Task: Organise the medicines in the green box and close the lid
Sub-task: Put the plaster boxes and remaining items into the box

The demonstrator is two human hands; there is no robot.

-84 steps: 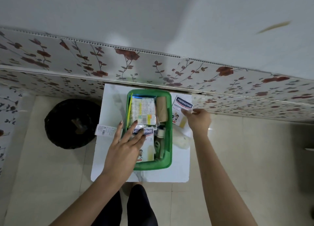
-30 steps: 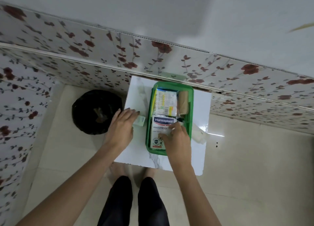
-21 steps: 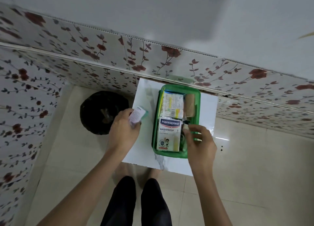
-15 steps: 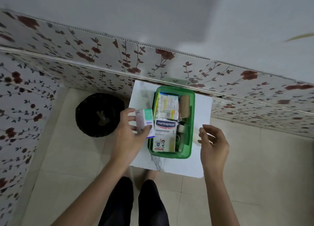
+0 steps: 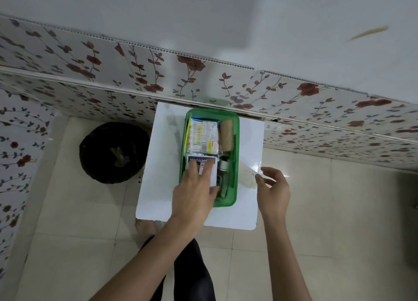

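Small box apparently pressed into green plastic box (image 5: 236, 142), frame centre, by flat left hand (image 5: 196, 189); right hand (image 5: 272, 186) half-open, empty; lid needed next.

Left hand (image 5: 194, 187) flat, fingers spread, palm down; right hand (image 5: 272, 185) loosely curled, empty, hovering

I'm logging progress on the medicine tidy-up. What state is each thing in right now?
Green box: open, no lid on, packed full.
Plaster box: lying flat in the box, under the left hand.
Left hand: pressing on the plaster box.
Right hand: open, empty, beside the box.
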